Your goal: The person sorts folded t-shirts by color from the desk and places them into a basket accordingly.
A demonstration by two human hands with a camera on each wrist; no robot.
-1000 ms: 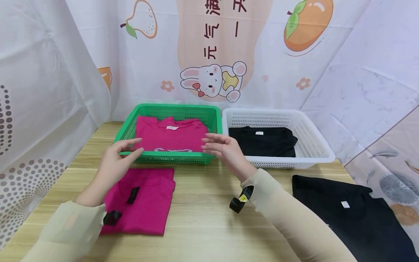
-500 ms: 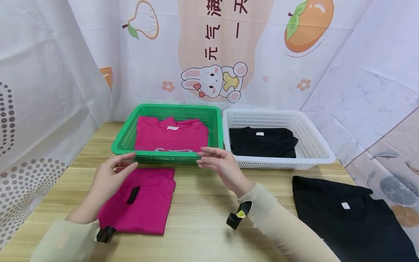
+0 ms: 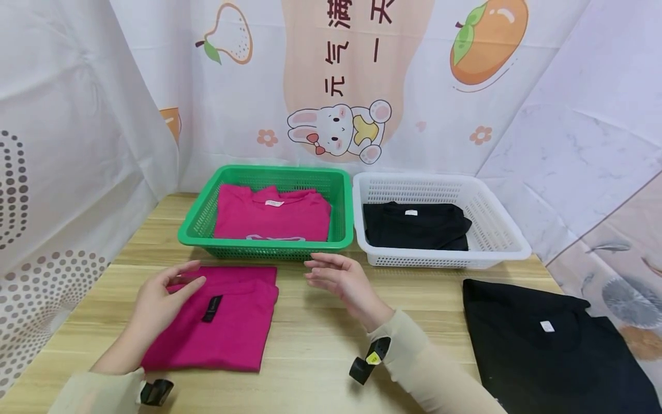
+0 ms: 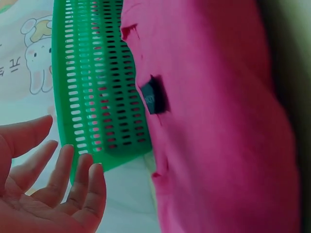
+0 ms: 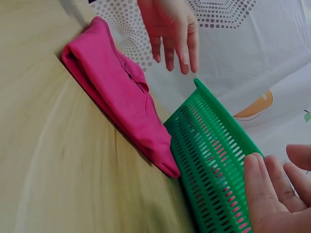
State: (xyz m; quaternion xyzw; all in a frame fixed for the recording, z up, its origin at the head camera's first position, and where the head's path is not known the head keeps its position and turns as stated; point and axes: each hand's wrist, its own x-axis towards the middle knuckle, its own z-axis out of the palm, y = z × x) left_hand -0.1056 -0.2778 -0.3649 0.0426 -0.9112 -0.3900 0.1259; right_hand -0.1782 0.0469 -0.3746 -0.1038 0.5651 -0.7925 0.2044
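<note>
My left hand [image 3: 161,302] hovers over the left side of a folded pink T-shirt [image 3: 235,336], fingers relaxed and holding nothing. That T-shirt lies on the table with a dark tag [image 3: 211,309] at its neck. To its right, my right hand [image 3: 343,283] hangs above the wood with loose fingers, also holding nothing. Just behind the hands stands a green basket [image 3: 269,244] containing another folded pink T-shirt [image 3: 274,218]. In the right wrist view, the left hand [image 5: 172,29] appears beyond the pink T-shirt [image 5: 114,92], separate from it.
A white basket [image 3: 450,255] beside the green one holds a folded black T-shirt [image 3: 419,230]. Another black T-shirt [image 3: 558,362] lies at the table's right edge. Printed curtains [image 3: 233,115] hang behind and along both sides of the wooden table [image 3: 305,356].
Both hands have drawn back from the green basket toward the person, the left one also shifting leftward over the pink T-shirt. Shirts and baskets stay in place.
</note>
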